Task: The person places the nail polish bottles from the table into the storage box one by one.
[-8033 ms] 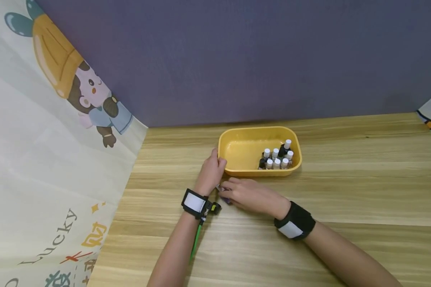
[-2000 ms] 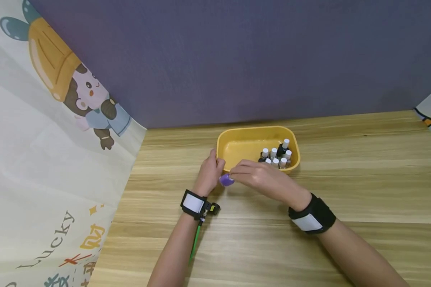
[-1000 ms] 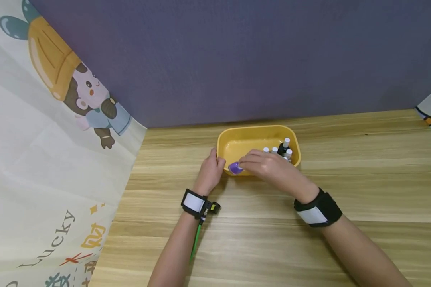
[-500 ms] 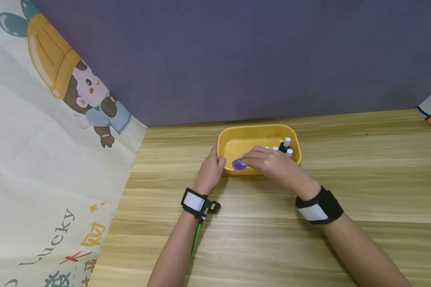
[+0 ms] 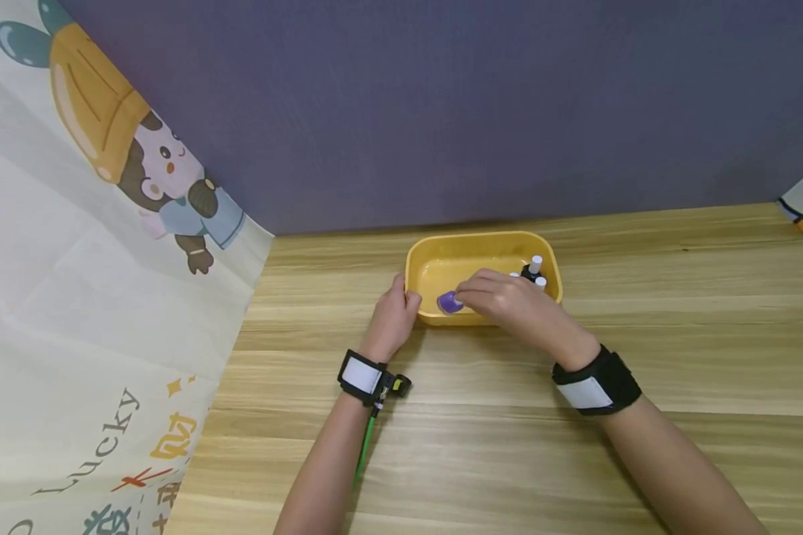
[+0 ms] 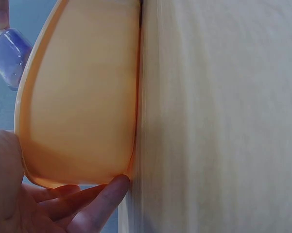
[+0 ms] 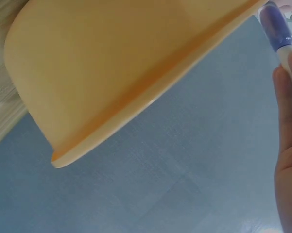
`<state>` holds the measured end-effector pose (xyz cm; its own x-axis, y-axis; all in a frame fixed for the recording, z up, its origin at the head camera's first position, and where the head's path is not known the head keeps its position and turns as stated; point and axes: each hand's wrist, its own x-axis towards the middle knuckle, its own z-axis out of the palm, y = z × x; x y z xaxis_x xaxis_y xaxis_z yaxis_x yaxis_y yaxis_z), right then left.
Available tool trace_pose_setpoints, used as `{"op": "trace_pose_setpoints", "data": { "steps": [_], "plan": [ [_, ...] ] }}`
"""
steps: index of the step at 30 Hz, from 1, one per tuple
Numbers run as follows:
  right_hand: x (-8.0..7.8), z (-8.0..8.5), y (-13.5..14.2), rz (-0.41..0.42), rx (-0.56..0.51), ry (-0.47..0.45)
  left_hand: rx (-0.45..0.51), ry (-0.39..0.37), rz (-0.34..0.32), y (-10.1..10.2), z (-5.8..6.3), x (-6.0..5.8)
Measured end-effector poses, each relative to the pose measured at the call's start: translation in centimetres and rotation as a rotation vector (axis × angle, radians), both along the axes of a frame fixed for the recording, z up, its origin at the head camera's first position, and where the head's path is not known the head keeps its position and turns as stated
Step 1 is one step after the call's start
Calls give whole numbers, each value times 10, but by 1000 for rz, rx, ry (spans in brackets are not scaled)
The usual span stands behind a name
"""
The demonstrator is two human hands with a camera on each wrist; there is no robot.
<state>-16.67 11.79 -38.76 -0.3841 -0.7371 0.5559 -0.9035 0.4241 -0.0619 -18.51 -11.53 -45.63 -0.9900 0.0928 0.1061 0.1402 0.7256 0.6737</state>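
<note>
My right hand (image 5: 511,308) pinches a purple nail polish bottle (image 5: 449,302) by its white cap (image 7: 285,56). The bottle is tilted, its purple body pointing left, over the front left part of a yellow plastic bin (image 5: 451,319). In the left wrist view the purple body (image 6: 12,56) shows just past the bin's rim. My left hand (image 5: 391,316) grips the bin's left end, thumb at the rim and fingers (image 6: 104,199) curled against the outer wall. White-capped bottles (image 5: 535,265) stand at the bin's right end, most of them hidden behind my right hand.
The bin stands on a wood-grain table (image 5: 482,446), close to a dark blue-grey wall (image 5: 508,111). A white printed sheet (image 5: 73,297) borders the left side. Both wrists wear black straps, and a green cable (image 5: 364,449) runs along my left forearm.
My right hand has raised the purple bottle from the table in front of the bin and carried it up and right over the rim. My left hand has stayed on the bin.
</note>
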Motion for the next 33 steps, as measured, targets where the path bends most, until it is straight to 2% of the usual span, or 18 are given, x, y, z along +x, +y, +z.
{"op": "trace_pose_setpoints", "data": {
  "steps": [10, 23, 33],
  "plan": [
    [-3, -2, 3, -34, -1, -54, -20, 3, 6, 0, 0, -1],
    [-7, -7, 5, -54, -13, -64, -14, 4, 4, -1, -1, -1],
    [-11, -10, 9, -99, -11, -67, -15, 16, 7, -1, -2, -1]
  ]
}}
